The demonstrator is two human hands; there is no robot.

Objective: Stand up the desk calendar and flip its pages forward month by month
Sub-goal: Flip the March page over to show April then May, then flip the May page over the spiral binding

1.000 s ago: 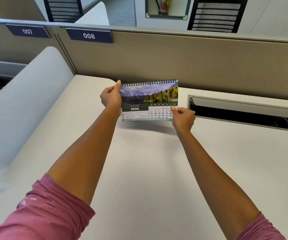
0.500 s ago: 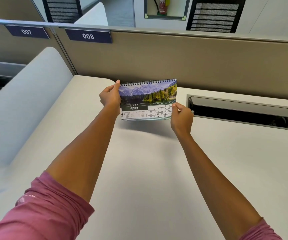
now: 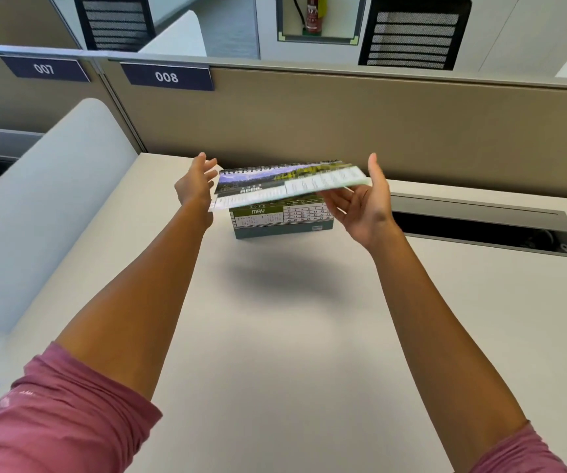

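Observation:
The desk calendar stands upright on the white desk, near the back partition, with the MAY sheet facing me. Its APRIL page is swung up on the spiral binding and lies almost flat and blurred above the MAY sheet. My right hand is palm up at the page's right end, with fingers beneath it and the thumb standing clear beside its corner. My left hand hovers at the page's left end with spread fingers and grips nothing.
A beige partition with a 008 label runs along the back of the desk. An open cable tray is sunk into the desk right of the calendar. A white curved divider borders the left side.
The calendar was held in both hands showing APRIL. Now it stands on the desk, my left hand has let go, and my right hand has lifted the APRIL page, which uncovers MAY.

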